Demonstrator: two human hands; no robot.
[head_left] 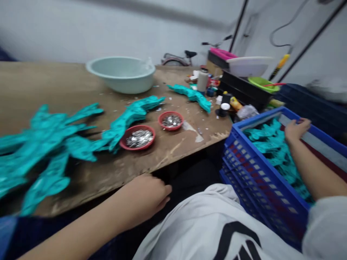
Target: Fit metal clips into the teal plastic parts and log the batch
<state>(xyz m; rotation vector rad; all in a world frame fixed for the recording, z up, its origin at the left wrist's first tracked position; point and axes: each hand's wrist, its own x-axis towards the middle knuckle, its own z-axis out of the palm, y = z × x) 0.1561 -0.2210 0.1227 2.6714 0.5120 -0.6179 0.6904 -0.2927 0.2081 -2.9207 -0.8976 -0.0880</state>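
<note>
My left hand hangs just off the front edge of the table, loosely curled, with no thing visible in it. My right hand is over the blue plastic crate, near its far rim, its fingers partly bent and apart, with nothing visible between them. Inside the crate lies a heap of shiny teal molded pieces. More teal pieces are piled on the left of the table, and a stack of them lies beside a red bowl of small silvery metal parts.
A second red bowl of metal parts sits on the brown table. Behind are a pale green basin, another teal strip, a bottle and a black bin. A bicycle stands by the wall.
</note>
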